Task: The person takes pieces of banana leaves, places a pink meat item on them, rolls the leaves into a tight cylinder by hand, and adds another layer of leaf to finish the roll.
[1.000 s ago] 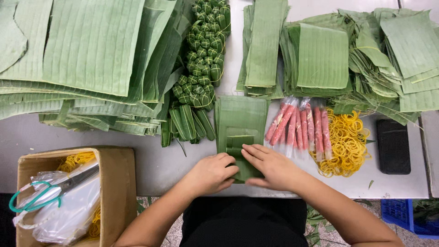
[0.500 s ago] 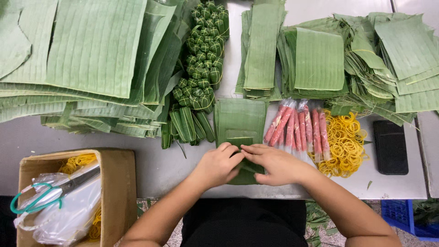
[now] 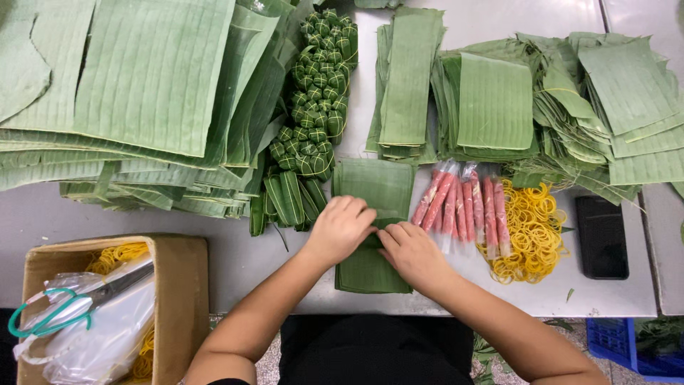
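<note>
Near the front edge of the grey counter (image 3: pixel 456 285), a small stack of green leaf squares (image 3: pixel 370 214), both hands on top of it. Left hand (image 3: pixel 340 229) curled, fingertips pressed down on a folded leaf bundle (image 3: pixel 372 239) at the stack's middle. Right hand (image 3: pixel 411 254) touching it from the other side, fingers pinching the same fold. Just right of the stack, six pink sausages in clear wrap (image 3: pixel 463 205), then one heap of yellow rubber bands (image 3: pixel 531 229). One black phone (image 3: pixel 602 237) toward the right edge. One cardboard box (image 3: pixel 114 306) at the front left corner.
</note>
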